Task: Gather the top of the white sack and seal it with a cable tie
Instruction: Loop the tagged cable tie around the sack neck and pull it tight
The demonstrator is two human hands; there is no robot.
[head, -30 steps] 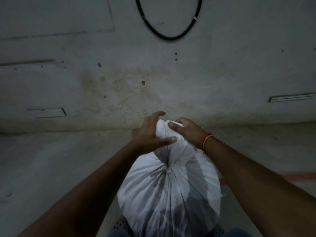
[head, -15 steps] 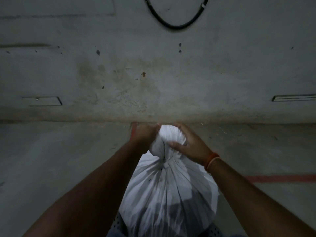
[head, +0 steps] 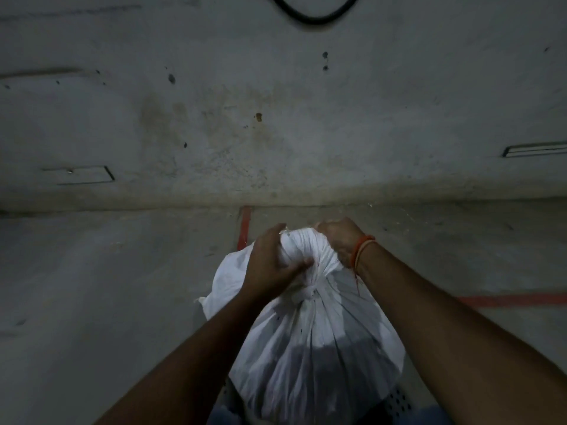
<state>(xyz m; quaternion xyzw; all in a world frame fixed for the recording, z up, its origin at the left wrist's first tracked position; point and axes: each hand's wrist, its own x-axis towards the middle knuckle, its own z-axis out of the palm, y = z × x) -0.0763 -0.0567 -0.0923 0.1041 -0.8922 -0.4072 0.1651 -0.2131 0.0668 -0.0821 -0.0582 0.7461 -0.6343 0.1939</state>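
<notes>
A full white sack point(head: 316, 348) stands upright below me, its top bunched into a tuft above a tight neck. A pale cable tie point(head: 308, 290) rings that neck. My left hand point(head: 270, 262) grips the left side of the bunched tuft, thumb pressed near the neck. On the tuft's right side my right hand point(head: 340, 239) is clenched on the cloth; an orange thread band circles its wrist. The far side of the tuft is hidden by both hands.
A stained concrete wall point(head: 276, 118) rises just behind the sack, with a black cable loop point(head: 313, 19) hanging at the top. Red painted lines point(head: 244, 225) mark the grey floor. A perforated surface point(head: 399, 403) shows under the sack at the bottom edge.
Both hands went from loosely touching the tuft to clenching it from either side. The view tilted down and the sack shifted a little toward the wall.
</notes>
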